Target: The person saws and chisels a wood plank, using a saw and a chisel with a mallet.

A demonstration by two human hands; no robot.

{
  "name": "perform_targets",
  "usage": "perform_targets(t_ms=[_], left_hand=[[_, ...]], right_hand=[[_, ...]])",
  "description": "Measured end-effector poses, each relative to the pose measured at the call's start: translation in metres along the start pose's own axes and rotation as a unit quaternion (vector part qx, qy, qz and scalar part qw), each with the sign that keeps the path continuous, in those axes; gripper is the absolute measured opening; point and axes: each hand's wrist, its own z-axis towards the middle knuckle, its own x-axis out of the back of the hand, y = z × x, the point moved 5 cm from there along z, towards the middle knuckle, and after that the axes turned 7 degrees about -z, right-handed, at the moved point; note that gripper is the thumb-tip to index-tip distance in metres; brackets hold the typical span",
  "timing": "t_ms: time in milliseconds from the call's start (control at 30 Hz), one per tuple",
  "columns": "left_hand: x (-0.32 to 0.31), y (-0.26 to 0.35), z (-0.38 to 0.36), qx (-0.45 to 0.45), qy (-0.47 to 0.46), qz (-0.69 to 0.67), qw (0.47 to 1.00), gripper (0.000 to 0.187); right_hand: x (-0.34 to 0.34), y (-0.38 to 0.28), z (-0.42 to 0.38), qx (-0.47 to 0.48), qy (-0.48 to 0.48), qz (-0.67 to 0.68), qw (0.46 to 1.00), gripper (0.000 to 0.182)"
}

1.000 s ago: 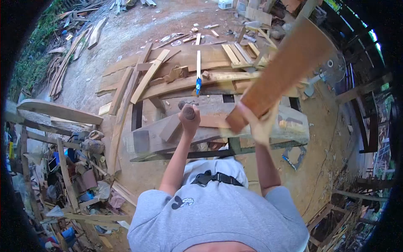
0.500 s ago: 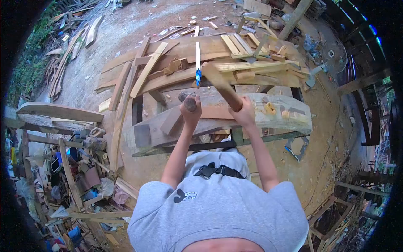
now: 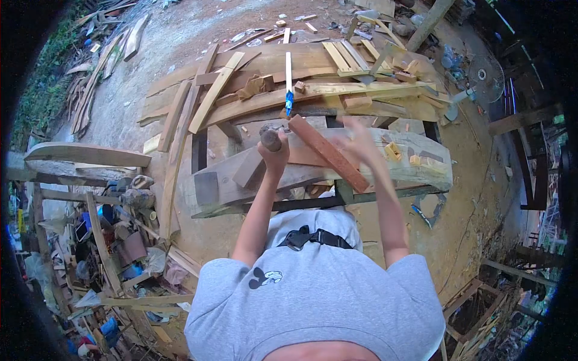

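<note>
My left hand [image 3: 274, 157] is closed round an upright tool with a round-ended wooden handle [image 3: 271, 140]; its lower part is hidden. It stands over a thick grey timber [image 3: 226, 186] on the workbench. A reddish-brown wooden block [image 3: 328, 153] lies slantwise across this timber, between my hands. Just right of the block is my right hand [image 3: 359, 144], blurred by motion, holding nothing, its thumb and fingers apart. Beyond the block lies a thin pale stick [image 3: 288, 72] with blue wrapping at its near end.
Planks and offcuts [image 3: 241, 111] cover the far side of the bench. Small yellow wood pieces [image 3: 393, 151] lie on the timber at right. On the left stands a cluttered rack [image 3: 99, 240] with rags and plastic bags. A post [image 3: 428, 24] leans at the back right.
My right hand has let go of the wooden block and moved slightly right and up. The block now rests slantwise on the timber. My left hand keeps its hold, almost unmoved.
</note>
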Motion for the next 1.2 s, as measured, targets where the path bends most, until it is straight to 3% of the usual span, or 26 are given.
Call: perform_targets(t_ms=[67,100,133,167,233,300,367,500,567,633,733,967,1067,1167,1200], left_hand=[[0.000,-0.001,0.003,-0.009,-0.025,0.007,1.000,0.018],[-0.001,0.000,0.004,-0.020,-0.052,0.013,0.998,0.017],[-0.003,-0.001,0.004,-0.017,-0.056,0.018,0.998,0.017],[-0.004,0.001,0.004,-0.036,-0.040,0.032,0.998,0.018],[-0.009,0.013,0.006,-0.071,-0.051,0.046,0.995,0.018],[-0.002,-0.010,0.005,-0.044,-0.064,0.022,0.997,0.019],[-0.001,-0.016,0.005,-0.020,-0.071,-0.005,0.997,0.019],[-0.001,-0.008,0.007,-0.047,-0.058,0.027,0.997,0.021],[-0.004,-0.004,0.005,-0.051,-0.048,0.024,0.997,0.022],[-0.005,0.008,0.004,0.030,-0.044,0.030,0.998,0.019],[-0.003,-0.005,0.005,-0.035,-0.058,0.056,0.996,0.019],[-0.010,0.019,0.008,-0.074,-0.060,0.085,0.992,0.021],[-0.007,0.004,0.007,-0.029,-0.045,0.058,0.997,0.021],[-0.008,0.006,0.006,-0.039,-0.046,0.053,0.997,0.021],[-0.008,0.006,0.006,-0.041,-0.040,0.048,0.997,0.021]], right_hand=[[0.088,-0.088,-0.011,0.073,0.129,0.116,0.982,0.042],[0.131,-0.129,-0.028,0.168,0.215,0.103,0.957,0.043],[0.162,-0.156,-0.050,0.260,0.339,0.180,0.886,0.047],[0.194,-0.196,-0.068,0.352,0.347,0.130,0.860,0.046],[0.202,-0.180,-0.074,0.347,0.354,0.139,0.857,0.046],[0.291,-0.076,-0.118,0.352,0.364,0.152,0.849,0.046],[0.339,-0.019,-0.145,0.364,0.372,0.163,0.838,0.046],[0.330,-0.030,-0.163,0.394,0.377,0.196,0.815,0.046],[0.303,-0.072,-0.165,0.416,0.375,0.207,0.802,0.047],[0.286,-0.109,-0.172,0.448,0.373,0.212,0.784,0.047],[0.261,-0.162,-0.142,0.512,0.372,0.212,0.744,0.048],[0.256,-0.168,-0.137,0.535,0.383,0.256,0.708,0.052],[0.240,-0.192,-0.125,0.552,0.387,0.267,0.689,0.054],[0.219,-0.227,-0.101,0.581,0.381,0.274,0.665,0.056],[0.215,-0.205,-0.090,0.366,0.493,-0.046,0.788,0.058]])
